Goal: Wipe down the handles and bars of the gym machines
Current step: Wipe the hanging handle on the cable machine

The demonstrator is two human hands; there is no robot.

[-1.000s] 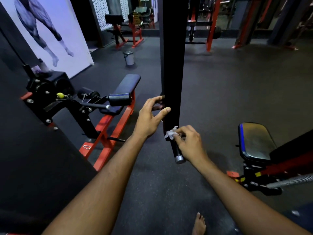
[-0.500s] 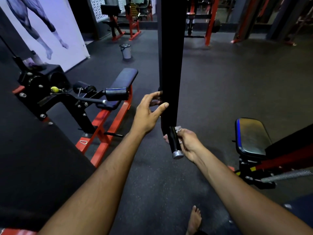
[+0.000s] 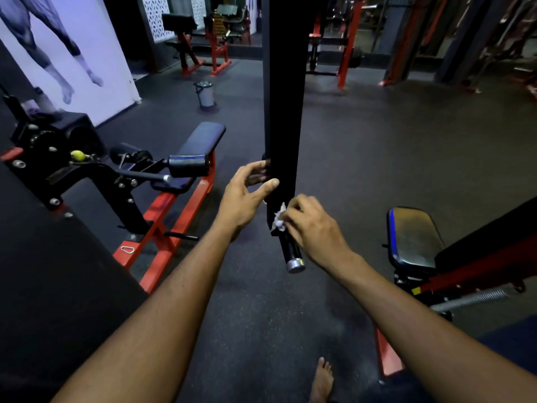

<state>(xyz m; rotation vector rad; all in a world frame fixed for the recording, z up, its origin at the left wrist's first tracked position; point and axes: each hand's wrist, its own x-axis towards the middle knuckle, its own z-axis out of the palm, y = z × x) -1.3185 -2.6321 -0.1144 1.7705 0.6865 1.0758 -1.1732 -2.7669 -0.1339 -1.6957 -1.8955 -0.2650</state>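
- A black upright post point(image 3: 283, 112) is being shown at centre frame, running down from the top edge to just below mid-frame.
- A short black handle point(image 3: 290, 251) with a silver end cap point(image 3: 295, 265) is being shown projecting down from the lower end of the post, slightly right of centre.
- The left hand point(image 3: 242, 196) is being held against the left edge of the post; its thumb is being laid straight on the near face, while the fingers are being curved round the far side, where their tips are hidden.
- A crumpled white cloth point(image 3: 278, 221) is being pinched by the right hand point(image 3: 313, 228) and pressed against the top of the handle, where it meets the post.
- A leg machine point(image 3: 96, 175) with a black frame, red base rails and a dark blue pad is being shown at left of frame.
- A padded seat point(image 3: 412, 237) with a blue edge is being shown at right of frame, with a coiled spring point(image 3: 470, 299) below it.
- A small pale bin point(image 3: 205, 94) is being shown on the dark floor point(image 3: 377, 155) in the upper middle.
- A bare foot point(image 3: 322, 379) is being shown at the bottom edge.
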